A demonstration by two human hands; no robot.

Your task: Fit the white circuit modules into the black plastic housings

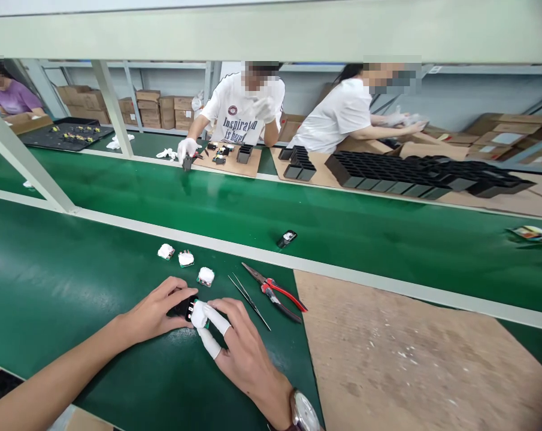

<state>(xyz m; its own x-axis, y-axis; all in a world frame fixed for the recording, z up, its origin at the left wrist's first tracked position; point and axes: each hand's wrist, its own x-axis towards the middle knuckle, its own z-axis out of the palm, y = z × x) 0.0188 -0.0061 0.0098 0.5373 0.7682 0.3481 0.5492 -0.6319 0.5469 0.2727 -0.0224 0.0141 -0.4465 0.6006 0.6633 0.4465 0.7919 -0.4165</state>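
Observation:
Between thumb and fingers, my left hand (165,305) grips a small black plastic housing (179,309) lying low over the green bench. My right hand (241,341), with white finger cots on thumb and forefinger, pinches a small circuit board (199,315) topped with a white lump. That board meets the open end of the housing; how far it sits inside I cannot tell. Beyond my hands, similar white-topped boards (205,276) lie in a loose row. Tweezers (251,302) and long-nose pliers (273,290) with red and black handles rest right of them.
A worn cardboard sheet (387,353) covers the bench at right. Behind a pale rail, a green conveyor belt (235,209) carries a black housing (287,238). Across it, co-workers handle parts beside black trays (387,173). A slanted post (32,149) stands at left.

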